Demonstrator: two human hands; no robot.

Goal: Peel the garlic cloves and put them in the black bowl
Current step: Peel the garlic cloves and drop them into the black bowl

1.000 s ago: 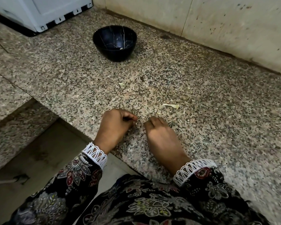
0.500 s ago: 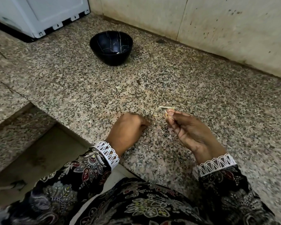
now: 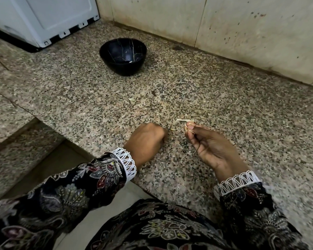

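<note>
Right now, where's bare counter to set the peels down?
Free: the granite between the black bowl and the hands, bar one small scrap; also the wide stretch right of the right hand up to the wall. Crowded: peel bits between the left hand and right.

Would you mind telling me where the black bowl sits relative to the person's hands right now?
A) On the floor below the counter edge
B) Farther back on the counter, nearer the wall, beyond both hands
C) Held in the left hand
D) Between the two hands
B: the black bowl stands on the granite counter near the wall, well beyond the left hand and the right hand, touching neither.
</note>
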